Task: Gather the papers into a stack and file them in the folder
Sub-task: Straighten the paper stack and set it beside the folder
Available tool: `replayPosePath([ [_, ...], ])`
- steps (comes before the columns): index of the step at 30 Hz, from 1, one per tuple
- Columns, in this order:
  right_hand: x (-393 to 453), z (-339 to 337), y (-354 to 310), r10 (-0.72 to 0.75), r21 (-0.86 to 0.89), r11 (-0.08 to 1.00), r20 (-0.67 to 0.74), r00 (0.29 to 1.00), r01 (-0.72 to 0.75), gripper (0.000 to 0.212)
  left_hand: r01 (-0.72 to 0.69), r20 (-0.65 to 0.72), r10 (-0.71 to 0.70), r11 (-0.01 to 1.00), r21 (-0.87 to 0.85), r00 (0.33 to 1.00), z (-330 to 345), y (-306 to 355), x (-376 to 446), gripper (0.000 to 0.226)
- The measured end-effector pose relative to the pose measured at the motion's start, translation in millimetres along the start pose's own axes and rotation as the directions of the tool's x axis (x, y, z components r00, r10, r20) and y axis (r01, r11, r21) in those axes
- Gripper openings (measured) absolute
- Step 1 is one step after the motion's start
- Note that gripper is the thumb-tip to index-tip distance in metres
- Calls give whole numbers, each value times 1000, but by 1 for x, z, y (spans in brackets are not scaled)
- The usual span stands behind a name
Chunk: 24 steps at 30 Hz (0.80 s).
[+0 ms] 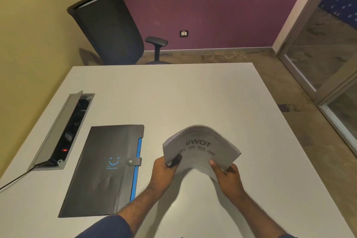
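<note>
From the head camera I see my left hand point(164, 170) and right hand point(228, 176) closed on the near corners of the stack of papers point(201, 147), which arches upward above the table point(173, 92), the word SWOT on top. The dark folder point(108, 168) lies shut and flat just left of my left forearm. Beyond it, the cable box point(61, 131) stands open.

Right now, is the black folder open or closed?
Closed. The folder lies flat on the table with its snap tab fastened over the edge.
</note>
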State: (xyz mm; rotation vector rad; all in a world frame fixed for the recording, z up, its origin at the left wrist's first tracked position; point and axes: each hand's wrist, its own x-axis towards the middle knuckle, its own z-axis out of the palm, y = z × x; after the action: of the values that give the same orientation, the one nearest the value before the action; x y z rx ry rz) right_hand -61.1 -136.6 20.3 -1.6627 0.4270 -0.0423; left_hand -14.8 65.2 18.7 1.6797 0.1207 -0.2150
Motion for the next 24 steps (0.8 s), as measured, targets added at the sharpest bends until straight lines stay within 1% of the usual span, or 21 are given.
replayPosePath([
  [4, 13, -1, -5, 20, -7, 1000, 13, 1000, -20, 17, 18, 12, -19, 995, 94, 1000, -8, 10, 19, 13],
  [5, 16, -1, -5, 22, -16, 1000, 34, 999, -21, 17, 25, 11, -26, 994, 108, 1000, -12, 13, 25, 12],
  [7, 20, -1, -7, 28, 25, 999, 76, 997, -30, 18, 68, 22, -71, 993, 100, 997, -19, 20, 36, 10],
  [10, 30, 1, -9, 87, 56, 994, 91, 992, -93, 20, 200, 69, -208, 975, 100, 976, -29, 23, 54, 34],
  [12, 40, 3, -11, 139, 22, 990, 114, 984, -142, 20, 259, 104, -270, 960, 109, 957, -36, 20, 64, 40],
  [13, 46, 6, -9, 168, 8, 985, 126, 978, -170, 19, 258, 131, -273, 959, 118, 953, -43, 17, 68, 41],
  [15, 56, 4, -10, 222, -9, 975, 128, 966, -223, 17, 201, 148, -237, 955, 220, 960, -52, 12, 73, 45],
  [17, 66, 2, -9, 284, -51, 959, 121, 951, -280, 15, 187, 49, -220, 910, 370, 974, -69, -2, 76, 49],
  [19, 74, 0, -6, 337, -156, 934, 103, 936, -320, 15, 195, -56, -195, 830, 523, 979, -90, -19, 75, 50],
  [21, 79, -2, 3, 393, -245, 900, 93, 915, -362, 15, 170, -118, -123, 714, 679, 985, -115, -38, 68, 35],
  [22, 81, -2, 7, 420, -265, 884, 96, 902, -384, 14, 170, -143, -97, 667, 726, 985, -127, -46, 64, 26],
  [24, 83, -2, 13, 468, -293, 858, 113, 876, -421, 11, 201, -167, -114, 625, 754, 979, -147, -57, 56, 22],
])
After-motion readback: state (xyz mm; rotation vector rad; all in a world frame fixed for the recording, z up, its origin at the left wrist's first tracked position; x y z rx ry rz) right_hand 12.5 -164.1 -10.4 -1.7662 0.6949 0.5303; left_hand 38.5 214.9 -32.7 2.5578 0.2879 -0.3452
